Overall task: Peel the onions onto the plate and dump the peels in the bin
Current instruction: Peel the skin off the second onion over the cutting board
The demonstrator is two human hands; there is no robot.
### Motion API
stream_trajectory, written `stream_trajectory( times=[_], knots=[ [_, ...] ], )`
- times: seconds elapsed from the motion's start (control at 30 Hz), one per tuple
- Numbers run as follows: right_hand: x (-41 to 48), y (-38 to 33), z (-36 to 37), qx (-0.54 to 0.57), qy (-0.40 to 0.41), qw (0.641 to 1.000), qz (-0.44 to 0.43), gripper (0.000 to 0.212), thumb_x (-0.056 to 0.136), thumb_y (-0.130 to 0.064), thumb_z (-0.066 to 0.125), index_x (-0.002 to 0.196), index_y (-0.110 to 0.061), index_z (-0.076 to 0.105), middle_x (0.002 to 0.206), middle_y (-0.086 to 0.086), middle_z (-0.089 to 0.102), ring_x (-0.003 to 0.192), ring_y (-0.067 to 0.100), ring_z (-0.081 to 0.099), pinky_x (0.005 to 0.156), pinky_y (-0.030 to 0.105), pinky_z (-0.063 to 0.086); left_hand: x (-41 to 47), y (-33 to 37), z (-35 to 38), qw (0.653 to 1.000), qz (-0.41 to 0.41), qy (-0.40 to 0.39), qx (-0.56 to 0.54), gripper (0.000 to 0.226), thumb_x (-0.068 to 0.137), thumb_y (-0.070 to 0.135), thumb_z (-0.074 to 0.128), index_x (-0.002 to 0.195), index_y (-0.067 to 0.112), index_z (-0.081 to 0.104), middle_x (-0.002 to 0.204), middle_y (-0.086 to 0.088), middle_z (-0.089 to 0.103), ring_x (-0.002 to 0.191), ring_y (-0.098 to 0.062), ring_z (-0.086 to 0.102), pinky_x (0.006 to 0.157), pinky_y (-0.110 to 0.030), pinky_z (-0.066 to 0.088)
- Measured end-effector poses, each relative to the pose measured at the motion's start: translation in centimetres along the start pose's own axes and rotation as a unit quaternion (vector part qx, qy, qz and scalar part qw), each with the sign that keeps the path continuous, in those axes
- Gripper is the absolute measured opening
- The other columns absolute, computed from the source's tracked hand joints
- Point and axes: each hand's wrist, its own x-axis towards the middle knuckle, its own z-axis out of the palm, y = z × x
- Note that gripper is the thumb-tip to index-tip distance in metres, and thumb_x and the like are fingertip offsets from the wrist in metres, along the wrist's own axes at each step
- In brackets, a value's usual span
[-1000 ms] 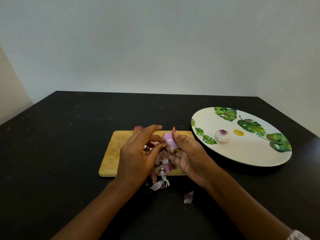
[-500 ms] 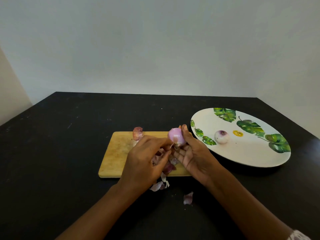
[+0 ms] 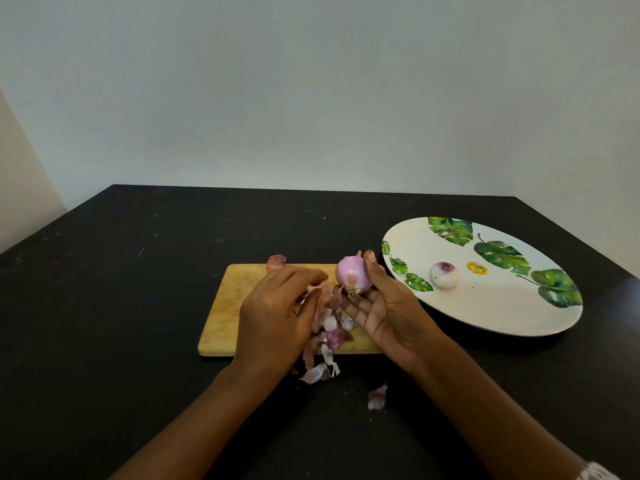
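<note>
Left hand (image 3: 277, 317) now drawn back from the onion (image 3: 350, 274), fingers curled on a peel strip (image 3: 323, 296), black table (image 3: 138, 306), leaf-patterned plate (image 3: 502, 313) holding a peeled onion (image 3: 444, 275), cutting board (image 3: 228, 306), right hand (image 3: 388, 306) gripping the onion in thumb and fingers, peels (image 3: 332, 334) heaped beneath

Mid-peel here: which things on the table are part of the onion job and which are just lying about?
Part of the job:
onion in the right hand
right hand
left hand pulling skin
peeled onion
plate
peels, including the stray peel on the table
unpeeled onion behind the board
cutting board

Lying about:
nothing else; no bin in view
</note>
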Motion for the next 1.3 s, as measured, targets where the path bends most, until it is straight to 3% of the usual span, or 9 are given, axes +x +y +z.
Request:
stream_trajectory(
  times=[0.13,0.23,0.37,0.67,0.8,0.9,1.07,1.3],
  knots=[
    [0.1,0.3,-0.1,-0.018,-0.011,1.000,-0.007,0.057,0.072,-0.038,0.067,0.116,-0.005,0.056,0.114,0.020,0.066,0.086,0.024,0.073,0.076,0.033,0.060,0.1,0.3,0.1,0.999,0.015,-0.005,-0.043,0.026,0.085,0.024,0.058,0.111,0.020,0.061,0.097,0.012,0.061,0.088,0.002,0.056,0.077,-0.015,0.048],
    [0.0,0.5,-0.3,-0.040,-0.041,0.998,-0.009,0.055,0.076,-0.034,0.066,0.119,0.001,0.057,0.111,0.021,0.069,0.095,0.027,0.072,0.082,0.033,0.059,0.1,0.6,0.1,0.997,0.020,-0.006,-0.072,0.035,0.085,0.029,0.060,0.118,0.021,0.056,0.103,0.018,0.055,0.093,0.001,0.057,0.078,-0.018,0.049],
    [-0.2,0.7,-0.3,-0.063,-0.070,0.995,-0.015,0.050,0.077,-0.027,0.066,0.117,0.002,0.057,0.107,0.020,0.071,0.096,0.028,0.071,0.080,0.033,0.059,0.1,0.6,0.1,0.998,0.012,-0.011,-0.063,0.040,0.084,0.032,0.057,0.123,0.024,0.050,0.104,0.023,0.050,0.095,0.008,0.053,0.081,-0.010,0.046],
    [-0.5,1.1,-0.3,-0.119,-0.042,0.991,-0.052,0.054,0.065,-0.027,0.074,0.110,0.000,0.058,0.107,0.018,0.071,0.093,0.024,0.072,0.073,0.029,0.059,0.1,0.4,0.0,0.998,-0.032,-0.013,-0.048,0.056,0.073,0.006,0.076,0.120,0.026,0.053,0.091,0.016,0.059,0.087,0.016,0.055,0.079,-0.001,0.041],
    [-0.4,1.2,-0.4,-0.140,-0.032,0.987,-0.065,0.062,0.061,-0.032,0.076,0.112,-0.001,0.058,0.108,0.017,0.070,0.094,0.024,0.072,0.075,0.031,0.059,0.0,0.4,0.1,0.998,-0.033,-0.021,-0.045,0.058,0.073,0.003,0.076,0.121,0.027,0.051,0.088,0.014,0.060,0.087,0.010,0.057,0.081,-0.002,0.042],
    [-0.4,1.1,-0.3,-0.126,-0.033,0.990,-0.061,0.059,0.064,-0.029,0.075,0.113,0.000,0.058,0.108,0.018,0.070,0.094,0.024,0.072,0.072,0.029,0.059,-0.1,0.6,0.0,0.999,-0.023,-0.022,-0.044,0.060,0.075,0.005,0.075,0.121,0.030,0.047,0.090,0.012,0.059,0.088,0.000,0.058,0.082,-0.007,0.045],
    [-0.5,1.1,-0.2,-0.092,-0.041,0.994,-0.037,0.052,0.069,-0.025,0.072,0.112,0.001,0.058,0.106,0.018,0.072,0.093,0.024,0.072,0.069,0.027,0.058,0.1,0.7,-0.1,0.997,-0.021,-0.017,-0.066,0.067,0.074,0.005,0.076,0.127,0.030,0.041,0.093,0.013,0.059,0.090,-0.002,0.058,0.083,-0.005,0.043],
    [-0.5,1.3,-0.2,-0.108,-0.030,0.993,-0.043,0.058,0.067,-0.027,0.074,0.114,0.002,0.058,0.107,0.018,0.070,0.094,0.024,0.072,0.069,0.027,0.058,0.2,0.7,-0.1,0.995,-0.037,-0.024,-0.087,0.070,0.074,0.001,0.075,0.127,0.032,0.039,0.089,0.021,0.058,0.091,0.016,0.055,0.080,0.000,0.040]
  ],
)
